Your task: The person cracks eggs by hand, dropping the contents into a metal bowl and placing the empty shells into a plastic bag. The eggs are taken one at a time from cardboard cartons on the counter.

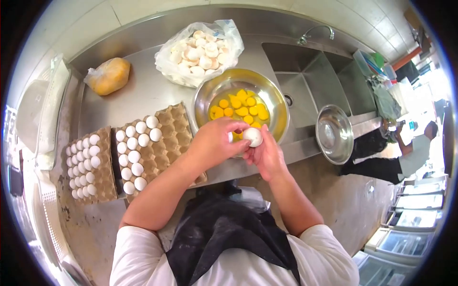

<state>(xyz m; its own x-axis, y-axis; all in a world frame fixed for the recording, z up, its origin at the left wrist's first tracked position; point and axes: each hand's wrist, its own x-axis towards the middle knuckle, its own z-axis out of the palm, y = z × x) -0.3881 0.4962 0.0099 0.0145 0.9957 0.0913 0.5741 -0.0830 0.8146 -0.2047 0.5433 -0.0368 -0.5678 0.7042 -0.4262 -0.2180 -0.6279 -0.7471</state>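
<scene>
Prob. a commercial kitchen: long silver stainless-steel counter (138,62) up top w/ grey steel sink basins (296,90) upper right, pale wall tiles (102,21) upper left.

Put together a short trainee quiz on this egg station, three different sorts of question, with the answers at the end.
1. Multiple choice: What fills the clear plastic bag beyond the steel bowl?
A) Bread rolls
B) Eggshells
C) Whole lemons

2. True or false: The egg tray nearer the bowl has some cups with nothing in them.

3. Fill in the blank: The fingers of the left hand and the right hand meet around a white ____.

Key: 1. B; 2. True; 3. egg
</scene>
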